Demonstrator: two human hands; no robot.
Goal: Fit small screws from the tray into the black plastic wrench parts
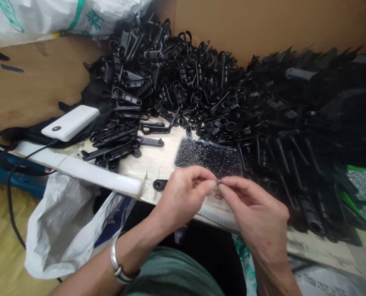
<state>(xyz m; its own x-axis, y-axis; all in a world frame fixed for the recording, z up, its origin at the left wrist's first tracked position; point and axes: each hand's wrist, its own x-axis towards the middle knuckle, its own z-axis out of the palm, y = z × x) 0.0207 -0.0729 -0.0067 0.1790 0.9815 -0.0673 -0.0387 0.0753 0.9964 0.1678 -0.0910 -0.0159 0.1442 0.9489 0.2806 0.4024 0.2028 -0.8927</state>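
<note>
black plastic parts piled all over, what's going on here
A person's left hand and right hand meet at the fingertips, seemingly pinching a tiny item too small to identify. They are at the near side of a clear tray filled with what look like small screws. Black plastic parts lie heaped behind it.

The long, heaped plastic parts [131, 98] are coloured black, the tiny boxed pieces [199, 154] dark grey; the white plastic sack [45, 18] is marked in green (stripe and lettering).

Two hands [183, 195] [259, 209], one tray [209, 143]
</note>
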